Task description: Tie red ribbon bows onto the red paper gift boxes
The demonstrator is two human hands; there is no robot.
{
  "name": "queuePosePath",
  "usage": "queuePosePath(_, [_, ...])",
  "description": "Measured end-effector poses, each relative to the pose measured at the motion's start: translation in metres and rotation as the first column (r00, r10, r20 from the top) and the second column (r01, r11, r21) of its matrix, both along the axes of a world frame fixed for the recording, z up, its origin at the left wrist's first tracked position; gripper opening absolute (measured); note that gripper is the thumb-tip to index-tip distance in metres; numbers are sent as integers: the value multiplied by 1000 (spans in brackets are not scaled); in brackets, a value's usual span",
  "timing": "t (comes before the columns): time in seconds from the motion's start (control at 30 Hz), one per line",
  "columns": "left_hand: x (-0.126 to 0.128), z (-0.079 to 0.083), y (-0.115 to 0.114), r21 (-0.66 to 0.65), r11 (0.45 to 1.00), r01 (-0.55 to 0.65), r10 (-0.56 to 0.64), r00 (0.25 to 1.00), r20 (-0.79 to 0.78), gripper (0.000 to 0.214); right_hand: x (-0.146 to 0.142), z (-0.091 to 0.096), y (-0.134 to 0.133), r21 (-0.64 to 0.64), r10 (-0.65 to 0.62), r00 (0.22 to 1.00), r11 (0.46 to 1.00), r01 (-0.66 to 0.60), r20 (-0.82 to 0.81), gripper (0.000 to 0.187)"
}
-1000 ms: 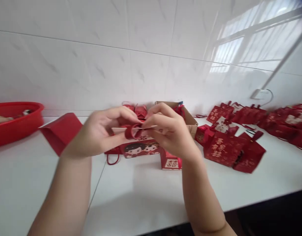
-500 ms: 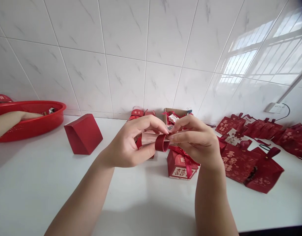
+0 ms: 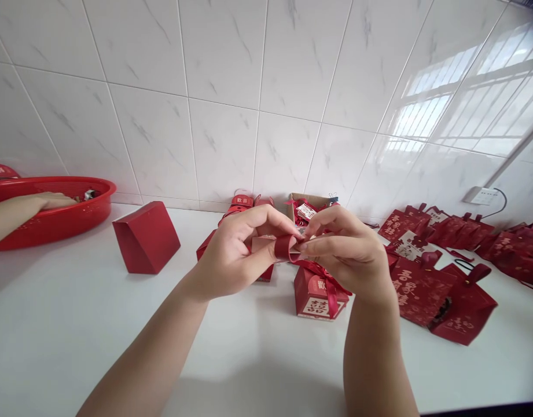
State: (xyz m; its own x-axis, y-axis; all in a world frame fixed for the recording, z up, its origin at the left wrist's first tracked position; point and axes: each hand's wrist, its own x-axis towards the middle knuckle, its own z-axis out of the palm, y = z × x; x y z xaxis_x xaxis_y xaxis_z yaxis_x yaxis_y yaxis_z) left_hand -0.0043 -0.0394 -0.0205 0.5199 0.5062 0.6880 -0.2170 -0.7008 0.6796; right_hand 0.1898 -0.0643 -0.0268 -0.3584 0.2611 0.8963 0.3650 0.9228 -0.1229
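Both my hands meet above the white counter (image 3: 75,324), pinching a red ribbon (image 3: 283,248) looped between them. My left hand (image 3: 234,255) is closed, its thumb and fingers gripping the ribbon loop from the left. My right hand (image 3: 346,252) is closed on the ribbon's other side, and a strand runs down from it to a small red gift box (image 3: 318,292) tied with ribbon just below. A flat red paper bag (image 3: 214,246) lies partly hidden behind my left hand.
A red box (image 3: 147,237) lies tilted at the left. Another person's hand (image 3: 40,202) reaches into a red basin (image 3: 53,217) at far left. Several red gift bags (image 3: 440,289) are spread at the right. An open carton (image 3: 307,202) stands against the tiled wall.
The view steadied and rose after an earlier blur. My hands stayed together on the ribbon loop, working it slightly. The other person's arm came into view at the basin.
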Motion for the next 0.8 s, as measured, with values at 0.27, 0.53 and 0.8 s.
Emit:
queuePosePath(0.27, [8, 0, -3, -6, 997, -78, 78, 994, 82, 7, 1, -2, 0, 19, -80, 997, 997, 80, 14, 24])
queuePosePath(0.53, [11, 0, -4, -81, 988, -131, 134, 990, 44, 10, 0, -1, 1, 15, -74, 996, 997, 74, 58, 24])
queuePosePath(0.8, [11, -3, -4, -65, 978, -200, 197, 979, -44, 15, 3, -1, 1, -1, -26, 996, 1000, 27, 89, 29])
